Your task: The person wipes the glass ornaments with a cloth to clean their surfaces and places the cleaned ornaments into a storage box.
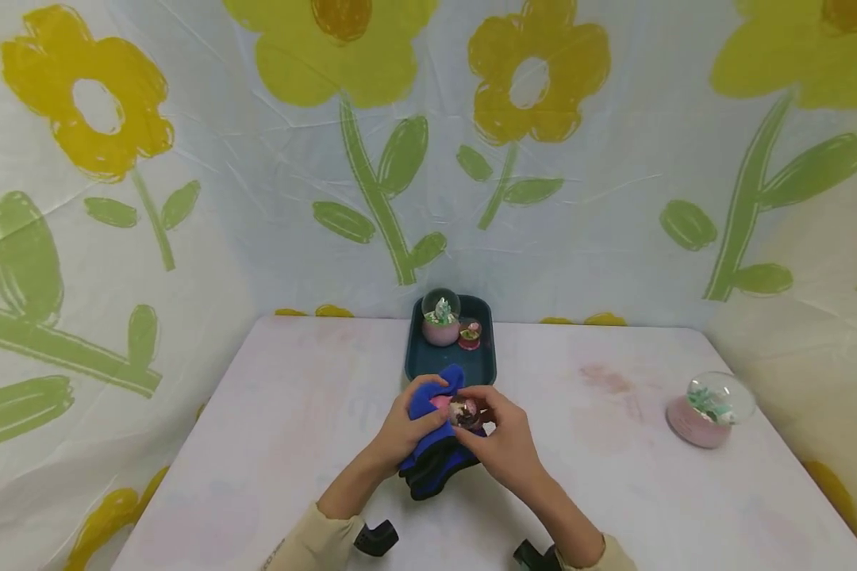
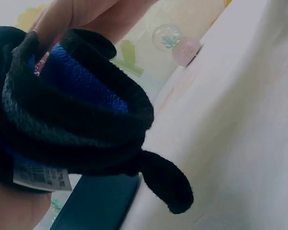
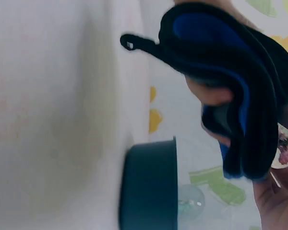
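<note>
Close over the table, my left hand (image 1: 403, 428) grips a folded blue cloth (image 1: 426, 454) with black edging, a loop and a white label (image 2: 41, 176). My right hand (image 1: 505, 436) pinches a small snow globe (image 1: 463, 411) between thumb and fingers. The globe is tilted against the cloth, its clear dome facing me and pink showing beside it. In the right wrist view the cloth (image 3: 257, 100) hides part of the globe (image 3: 287, 148), where pink and dark shapes show inside.
Just beyond my hands stands a dark teal tray (image 1: 480, 369). It holds a larger snow globe (image 1: 440, 327) on a pink base and a small red-based globe (image 1: 469, 336). Another pink-based snow globe (image 1: 701, 419) stands at the table's right. A flowered curtain (image 1: 600, 262) hangs behind the table (image 1: 293, 412).
</note>
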`<state>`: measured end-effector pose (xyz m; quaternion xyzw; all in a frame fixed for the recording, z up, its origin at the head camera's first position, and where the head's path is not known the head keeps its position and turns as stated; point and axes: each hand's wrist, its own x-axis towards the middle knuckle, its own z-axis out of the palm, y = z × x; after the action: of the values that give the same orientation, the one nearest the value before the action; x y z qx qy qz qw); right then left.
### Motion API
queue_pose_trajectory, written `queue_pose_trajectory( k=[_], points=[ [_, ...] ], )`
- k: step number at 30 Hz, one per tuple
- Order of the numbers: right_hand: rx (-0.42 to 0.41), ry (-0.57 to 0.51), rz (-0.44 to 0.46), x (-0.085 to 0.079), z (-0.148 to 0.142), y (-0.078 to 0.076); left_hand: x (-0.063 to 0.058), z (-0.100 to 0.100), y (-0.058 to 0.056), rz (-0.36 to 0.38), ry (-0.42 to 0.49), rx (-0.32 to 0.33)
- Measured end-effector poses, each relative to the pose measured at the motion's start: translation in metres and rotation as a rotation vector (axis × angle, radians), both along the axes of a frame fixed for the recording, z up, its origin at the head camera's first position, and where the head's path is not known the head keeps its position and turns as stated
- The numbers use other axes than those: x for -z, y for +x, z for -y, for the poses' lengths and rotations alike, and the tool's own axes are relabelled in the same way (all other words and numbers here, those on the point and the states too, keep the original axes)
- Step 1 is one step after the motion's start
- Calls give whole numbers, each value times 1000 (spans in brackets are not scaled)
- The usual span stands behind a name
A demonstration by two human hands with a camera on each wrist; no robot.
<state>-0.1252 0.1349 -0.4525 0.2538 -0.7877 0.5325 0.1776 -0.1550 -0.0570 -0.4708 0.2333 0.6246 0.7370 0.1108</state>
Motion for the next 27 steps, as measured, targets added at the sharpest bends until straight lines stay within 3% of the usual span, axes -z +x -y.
queue_pose_trajectory(
  k=[4,7,10,13,19,25,27],
  points=[
    [-48,145,-140,-1,-5,-4,1,-1,-1,1,-11,-42],
    [-36,266,-230,-2,-9,-6,1,-1,-1,5,-19,-68],
    [25,388,-257,-2,-12,-5,3,-1,-1,-17,-33,-86],
    [54,451,-223,-1,-13,-5,6,-1,0,-45,-56,-95],
    [49,439,-167,1,-14,-6,9,-2,-3,-6,-40,-89],
    [-7,393,-302,3,-18,-8,8,0,-5,9,18,-29],
    [8,393,-339,4,-19,-10,3,0,-5,-6,-9,-13]
  ],
)
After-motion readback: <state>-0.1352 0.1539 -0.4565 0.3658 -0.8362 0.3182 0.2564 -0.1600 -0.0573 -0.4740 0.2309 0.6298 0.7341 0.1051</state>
